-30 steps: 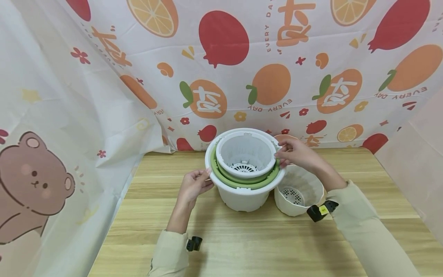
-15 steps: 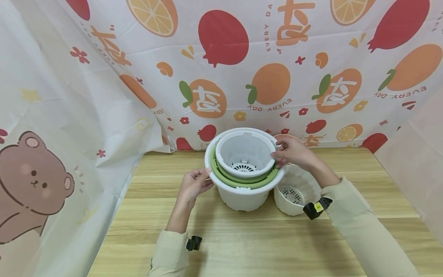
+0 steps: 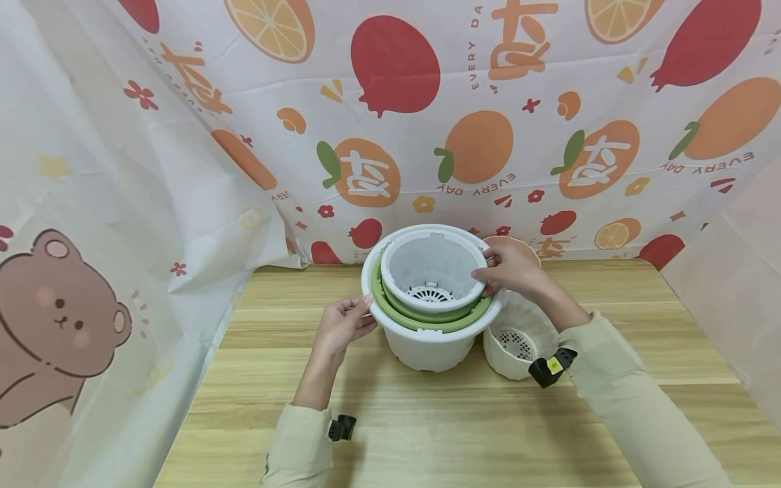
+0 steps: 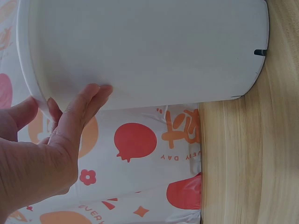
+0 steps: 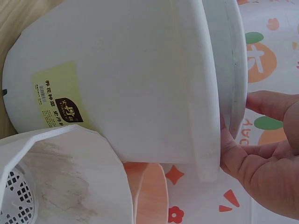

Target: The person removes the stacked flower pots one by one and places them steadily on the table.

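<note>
Three plant pots stand nested on the wooden table: a large white plant pot point(image 3: 430, 349) outside, a green plant pot point(image 3: 403, 318) within it, and a smaller white plant pot point(image 3: 436, 261) innermost, with a slotted bottom. My left hand point(image 3: 344, 325) pinches the large pot's rim at its left side, thumb at the lip and fingers against the outer wall point(image 4: 154, 51). On the opposite side my right hand point(image 3: 509, 271) pinches the innermost pot's rim. In the right wrist view, its thumb lies at the inner rim point(image 5: 238, 60) and its fingers reach in below.
Beside the stack on the right is a cream faceted pot point(image 3: 509, 362) with a perforated bottom. An orange pot point(image 5: 149, 191) sits behind it, partly hidden by my right hand in the head view. A fruit-printed cloth point(image 3: 396, 68) hangs at the table's back edge.
My right hand has shifted slightly left, its thumb moving further over the innermost pot's rim. My left hand and the pots stay in place.
</note>
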The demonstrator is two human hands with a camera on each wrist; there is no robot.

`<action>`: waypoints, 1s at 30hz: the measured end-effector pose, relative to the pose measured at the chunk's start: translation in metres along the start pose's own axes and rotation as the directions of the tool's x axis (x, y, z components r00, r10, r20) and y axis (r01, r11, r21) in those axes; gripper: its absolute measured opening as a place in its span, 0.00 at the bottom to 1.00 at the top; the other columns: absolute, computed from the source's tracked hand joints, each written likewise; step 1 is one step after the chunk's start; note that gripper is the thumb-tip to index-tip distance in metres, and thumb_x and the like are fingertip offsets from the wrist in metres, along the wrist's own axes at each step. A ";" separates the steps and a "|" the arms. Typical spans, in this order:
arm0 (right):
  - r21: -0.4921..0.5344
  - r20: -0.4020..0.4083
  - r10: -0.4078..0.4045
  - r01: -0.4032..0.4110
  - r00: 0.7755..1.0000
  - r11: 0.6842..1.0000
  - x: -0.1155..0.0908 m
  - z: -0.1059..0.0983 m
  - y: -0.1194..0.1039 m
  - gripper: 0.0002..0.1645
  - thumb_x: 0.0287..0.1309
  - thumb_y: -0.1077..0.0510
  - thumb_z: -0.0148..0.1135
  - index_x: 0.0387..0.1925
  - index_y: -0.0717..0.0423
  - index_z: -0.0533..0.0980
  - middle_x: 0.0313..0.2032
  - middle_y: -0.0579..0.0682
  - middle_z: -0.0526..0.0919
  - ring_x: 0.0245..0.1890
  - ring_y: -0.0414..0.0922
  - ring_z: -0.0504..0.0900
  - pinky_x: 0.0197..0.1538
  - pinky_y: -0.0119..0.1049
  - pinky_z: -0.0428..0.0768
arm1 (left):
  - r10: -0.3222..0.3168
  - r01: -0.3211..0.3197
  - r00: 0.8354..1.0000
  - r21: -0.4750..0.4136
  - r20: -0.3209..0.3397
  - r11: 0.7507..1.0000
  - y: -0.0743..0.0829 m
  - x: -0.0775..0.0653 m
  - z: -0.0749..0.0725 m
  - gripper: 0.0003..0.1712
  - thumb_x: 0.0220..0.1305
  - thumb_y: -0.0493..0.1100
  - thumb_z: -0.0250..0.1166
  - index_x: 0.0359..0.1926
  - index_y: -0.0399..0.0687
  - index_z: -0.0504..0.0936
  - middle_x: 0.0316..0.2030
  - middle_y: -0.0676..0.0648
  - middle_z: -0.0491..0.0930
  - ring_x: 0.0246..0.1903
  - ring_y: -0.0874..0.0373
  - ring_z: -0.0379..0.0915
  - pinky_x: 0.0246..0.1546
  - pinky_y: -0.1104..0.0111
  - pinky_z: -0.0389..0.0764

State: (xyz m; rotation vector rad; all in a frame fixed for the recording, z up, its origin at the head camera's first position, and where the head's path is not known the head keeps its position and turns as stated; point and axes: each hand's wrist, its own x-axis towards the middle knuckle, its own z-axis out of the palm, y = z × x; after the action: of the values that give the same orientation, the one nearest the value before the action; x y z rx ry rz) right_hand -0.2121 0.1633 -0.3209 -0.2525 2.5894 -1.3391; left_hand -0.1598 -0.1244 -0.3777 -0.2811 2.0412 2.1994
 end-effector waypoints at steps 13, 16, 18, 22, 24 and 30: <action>0.042 0.043 0.038 -0.040 0.998 0.998 0.001 0.000 0.000 0.18 0.52 0.64 0.63 0.43 0.72 0.72 0.29 0.59 0.79 0.22 0.46 0.82 0.30 0.37 0.84 | 0.002 -0.002 1.000 0.005 0.002 1.000 0.000 0.000 0.000 0.16 0.66 0.39 0.56 0.41 0.25 0.71 0.31 0.42 0.80 0.31 0.57 0.79 0.40 0.64 0.81; 0.041 0.048 0.041 -0.043 0.998 0.998 0.001 0.000 0.000 0.17 0.53 0.64 0.63 0.41 0.71 0.72 0.29 0.59 0.79 0.23 0.46 0.82 0.31 0.38 0.84 | 0.001 -0.001 1.000 0.004 0.002 1.000 0.000 0.000 0.000 0.16 0.66 0.39 0.56 0.41 0.25 0.72 0.30 0.43 0.80 0.31 0.57 0.79 0.40 0.64 0.81; 0.039 0.049 0.041 -0.043 0.998 0.998 0.001 0.000 0.000 0.16 0.53 0.64 0.63 0.40 0.71 0.73 0.29 0.59 0.79 0.23 0.47 0.82 0.31 0.38 0.84 | 0.001 -0.001 1.000 0.003 0.004 1.000 0.000 0.000 0.000 0.16 0.66 0.39 0.55 0.41 0.25 0.72 0.30 0.43 0.79 0.31 0.57 0.79 0.40 0.64 0.81; 0.035 0.044 0.040 -0.042 0.998 0.999 0.001 0.000 -0.001 0.14 0.52 0.64 0.63 0.38 0.71 0.73 0.28 0.58 0.79 0.23 0.46 0.82 0.30 0.38 0.84 | 0.002 -0.002 1.000 0.002 0.005 1.000 -0.001 0.000 0.000 0.16 0.66 0.40 0.55 0.42 0.25 0.72 0.30 0.43 0.79 0.32 0.57 0.79 0.40 0.64 0.81; 0.029 0.037 0.036 -0.038 0.999 0.999 0.001 0.000 0.000 0.12 0.52 0.65 0.62 0.36 0.71 0.72 0.27 0.58 0.79 0.23 0.46 0.82 0.30 0.37 0.84 | -0.001 0.001 1.000 0.003 0.003 1.000 -0.001 0.001 0.000 0.16 0.66 0.39 0.55 0.42 0.25 0.72 0.31 0.43 0.79 0.32 0.56 0.79 0.40 0.64 0.81; 0.010 0.019 0.012 -0.012 1.000 1.000 0.003 0.001 0.001 0.07 0.51 0.69 0.59 0.31 0.71 0.70 0.25 0.57 0.78 0.21 0.45 0.81 0.28 0.36 0.84 | 0.003 -0.003 1.000 0.003 0.006 1.000 -0.001 0.001 0.000 0.17 0.66 0.40 0.55 0.43 0.24 0.71 0.31 0.43 0.79 0.32 0.56 0.79 0.41 0.64 0.81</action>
State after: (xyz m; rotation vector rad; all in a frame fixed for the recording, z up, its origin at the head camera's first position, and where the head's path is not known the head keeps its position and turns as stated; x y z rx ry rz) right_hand -0.2142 0.1621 -0.3229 -0.2466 2.5636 -1.3391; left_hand -0.1601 -0.1243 -0.3787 -0.2711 2.0429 2.1958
